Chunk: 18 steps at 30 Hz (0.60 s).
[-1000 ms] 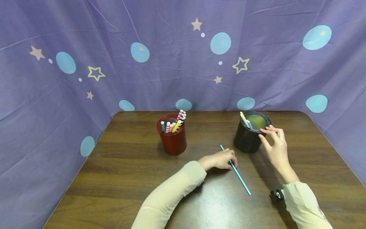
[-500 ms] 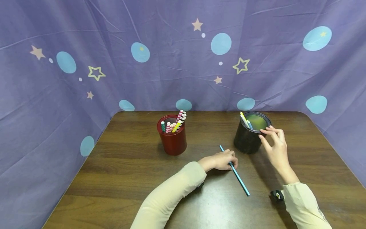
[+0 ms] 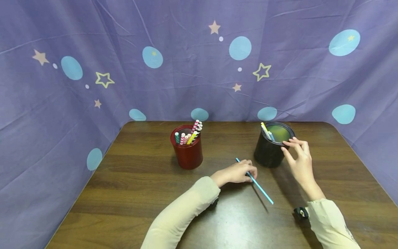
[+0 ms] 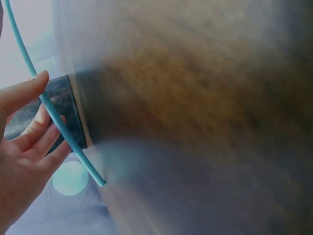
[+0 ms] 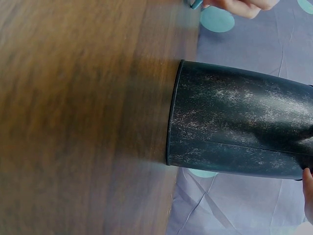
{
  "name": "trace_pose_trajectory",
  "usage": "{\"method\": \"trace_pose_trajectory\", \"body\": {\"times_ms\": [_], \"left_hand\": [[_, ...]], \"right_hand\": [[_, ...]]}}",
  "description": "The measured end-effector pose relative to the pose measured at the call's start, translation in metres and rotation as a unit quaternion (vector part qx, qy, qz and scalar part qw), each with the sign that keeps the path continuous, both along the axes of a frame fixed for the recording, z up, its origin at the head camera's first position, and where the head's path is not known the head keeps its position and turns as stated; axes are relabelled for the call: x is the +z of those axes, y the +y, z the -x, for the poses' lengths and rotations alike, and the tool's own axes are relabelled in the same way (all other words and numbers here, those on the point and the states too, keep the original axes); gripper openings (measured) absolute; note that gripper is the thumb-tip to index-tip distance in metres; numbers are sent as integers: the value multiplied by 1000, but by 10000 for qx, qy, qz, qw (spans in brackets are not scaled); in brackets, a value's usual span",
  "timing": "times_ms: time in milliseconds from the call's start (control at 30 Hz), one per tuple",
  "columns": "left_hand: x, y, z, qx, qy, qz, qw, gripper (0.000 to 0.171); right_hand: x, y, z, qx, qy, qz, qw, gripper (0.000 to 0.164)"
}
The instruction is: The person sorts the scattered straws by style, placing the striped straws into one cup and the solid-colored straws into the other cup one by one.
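A thin blue straw (image 3: 262,192) slants over the table, pinched between the thumb and fingers of my left hand (image 3: 238,172). Its shadow lies apart from its near end, so that end is above the wood. In the left wrist view the blue straw (image 4: 59,122) passes between the thumb and the fingers. To the right stands a dark, scuffed can (image 3: 268,152) with a few yellow, white and blue straws (image 3: 267,131) leaning inside. My right hand (image 3: 301,160) holds the can at its near right rim, thumb on the outer wall.
A red can (image 3: 189,155) with several striped, green and yellow straws (image 3: 188,137) stands left of the dark can. The brown wooden table (image 3: 130,193) ends at a purple curtain (image 3: 186,69) with stars and blue ovals.
My left hand has risen a little and shifted slightly left with the blue straw. The straw's near end has come up off the table. The right hand stays at the can's rim.
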<state>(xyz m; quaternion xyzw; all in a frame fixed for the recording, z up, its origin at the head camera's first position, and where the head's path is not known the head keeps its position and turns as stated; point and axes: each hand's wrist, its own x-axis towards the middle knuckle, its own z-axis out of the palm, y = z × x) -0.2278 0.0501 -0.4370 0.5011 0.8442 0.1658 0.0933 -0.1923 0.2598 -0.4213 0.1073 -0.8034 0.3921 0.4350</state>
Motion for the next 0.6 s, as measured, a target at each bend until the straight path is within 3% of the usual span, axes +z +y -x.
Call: {"method": "trace_pose_trajectory", "body": {"times_ms": [600], "left_hand": [[15,-12,0,142,-201,-1033,9943,11]], "right_hand": [[0,0,0,7,56,-29,10000,29]]}}
